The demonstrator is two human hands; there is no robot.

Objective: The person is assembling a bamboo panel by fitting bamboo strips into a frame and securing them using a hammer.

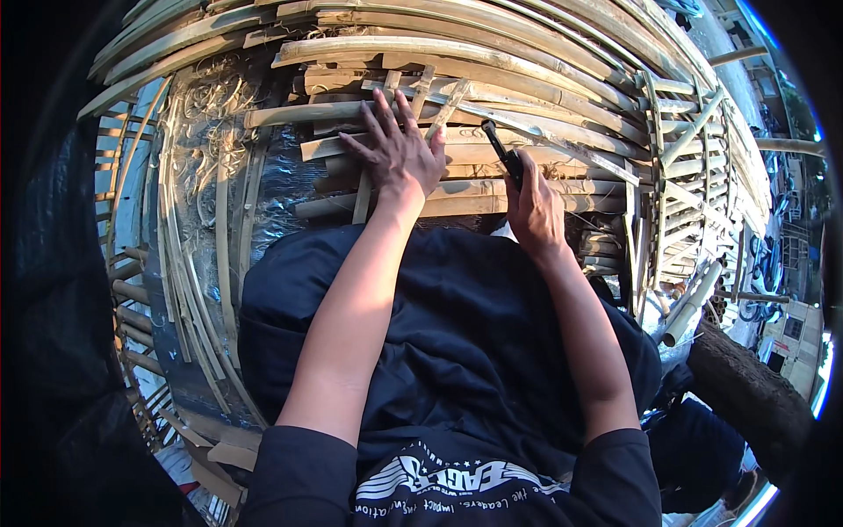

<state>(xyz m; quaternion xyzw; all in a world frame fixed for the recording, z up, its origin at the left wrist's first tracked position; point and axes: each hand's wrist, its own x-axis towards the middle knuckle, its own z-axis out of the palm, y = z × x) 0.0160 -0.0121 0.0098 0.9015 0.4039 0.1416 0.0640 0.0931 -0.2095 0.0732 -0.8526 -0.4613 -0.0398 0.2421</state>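
Note:
My left hand (397, 147) lies flat, fingers spread, on a layer of split bamboo slats (492, 61), pressing down a thin strip (362, 198) that runs toward me. My right hand (532, 204) is closed around the black handle of a tool (504, 155); its dark end points up and away over the slats, just right of my left hand. The tool's working end is too small to make out. My dark shirt fills the lower middle of the view.
Curved bamboo strips (204, 263) lie over a shiny plastic sheet (195, 149) at the left. A bamboo lattice frame (685, 176) extends to the right. A thick tree trunk (746, 386) and bamboo tubes (694, 303) sit lower right, with the ground far below.

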